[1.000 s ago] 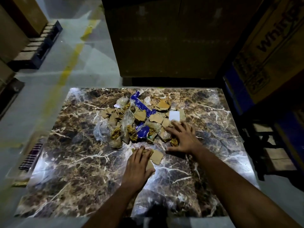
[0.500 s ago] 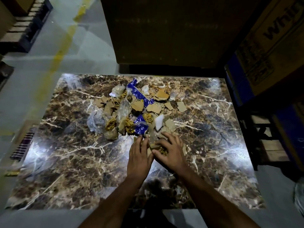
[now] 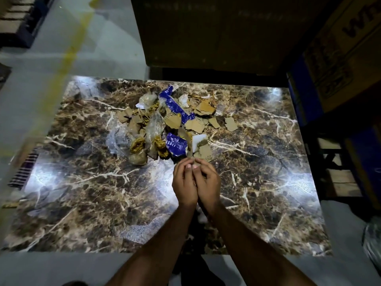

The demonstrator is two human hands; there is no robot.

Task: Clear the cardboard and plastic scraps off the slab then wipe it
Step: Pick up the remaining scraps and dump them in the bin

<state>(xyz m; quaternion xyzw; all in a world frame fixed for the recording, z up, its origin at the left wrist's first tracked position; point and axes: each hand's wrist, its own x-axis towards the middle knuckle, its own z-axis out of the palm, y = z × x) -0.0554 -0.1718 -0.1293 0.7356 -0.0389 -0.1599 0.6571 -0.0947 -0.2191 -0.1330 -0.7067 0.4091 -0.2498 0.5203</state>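
Observation:
A brown marble slab (image 3: 82,193) with white veins fills the head view. On its far middle lies a heap of scraps: torn cardboard pieces (image 3: 194,125), clear crumpled plastic (image 3: 118,139) and blue printed plastic wrappers (image 3: 176,144). Just in front of the heap my left hand (image 3: 184,183) and my right hand (image 3: 209,181) are pressed together, fingers curled inward. They grip a small bunch of cardboard scraps between them; one strip (image 3: 189,148) sticks up past the fingertips. What else the palms enclose is hidden.
A big dark cardboard box (image 3: 216,32) stands behind the slab and a printed box (image 3: 346,50) at the right, above a wooden pallet (image 3: 340,174). A yellow floor line (image 3: 68,52) and a floor grate (image 3: 22,174) lie left. A plastic bag (image 3: 373,242) sits lower right.
My hands were flat on the slab, raking scraps toward me. They have since come together and curled around a small bunch of cardboard. The heap has shifted slightly.

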